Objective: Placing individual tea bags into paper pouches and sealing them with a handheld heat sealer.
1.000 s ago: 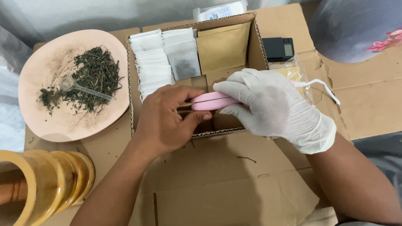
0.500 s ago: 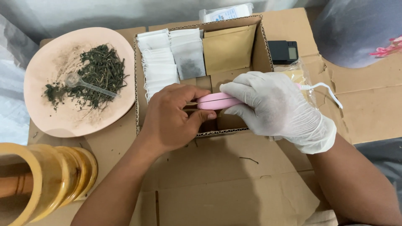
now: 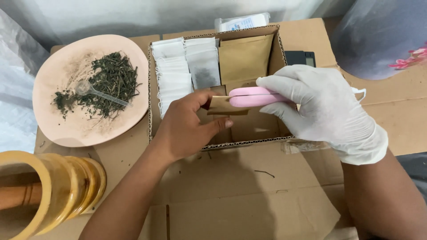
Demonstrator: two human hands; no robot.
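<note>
Nearest the camera, the bare left hand (image 3: pixel 187 129) pinches a brown pouch (image 3: pixel 224 106) over the box (image 3: pixel 262 142). Just beyond, the gloved right hand (image 3: pixel 320 111) grips a pink sealer (image 3: pixel 253 96), which has slid from the pouch's middle toward its right end.

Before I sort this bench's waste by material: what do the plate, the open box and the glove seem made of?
Plate: pale pink, matte, dusty; looks like plastic or glazed ceramic, cannot tell which.
Open box: brown corrugated cardboard; the fluted edge shows along its rim.
Glove on the right hand: thin white latex or nitrile, wrinkled with a slight sheen.
</note>
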